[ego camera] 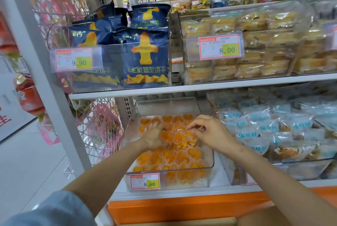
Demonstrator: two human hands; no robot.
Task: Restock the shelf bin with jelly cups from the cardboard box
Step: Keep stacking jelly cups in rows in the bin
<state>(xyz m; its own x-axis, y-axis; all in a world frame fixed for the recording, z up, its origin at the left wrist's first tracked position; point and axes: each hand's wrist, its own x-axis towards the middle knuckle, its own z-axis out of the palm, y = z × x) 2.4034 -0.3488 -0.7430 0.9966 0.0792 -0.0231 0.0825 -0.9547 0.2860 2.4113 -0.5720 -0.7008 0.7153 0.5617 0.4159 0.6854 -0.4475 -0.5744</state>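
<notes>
1. On the lower shelf, in the head view, the clear shelf bin [209, 168] sits pulled forward with its 8.60 price tag [145, 181] on the near wall. The orange jelly cups [175, 156] fill its near half, and the far end is bare.
2. Both hands are over the middle of the bin. The left hand [152, 136] has its fingers bent down onto a small heap of cups, but I cannot tell whether it grips any. The right hand [209, 131] pinches a cup between thumb and fingertips.
3. A tan edge at the near bottom looks like the cardboard box [175, 221].
4. The step is probably settling this handful. It would go best by letting the cups go low, spreading the heap flat, and pushing the cups toward the bare far end so none rides above the rim.
</notes>
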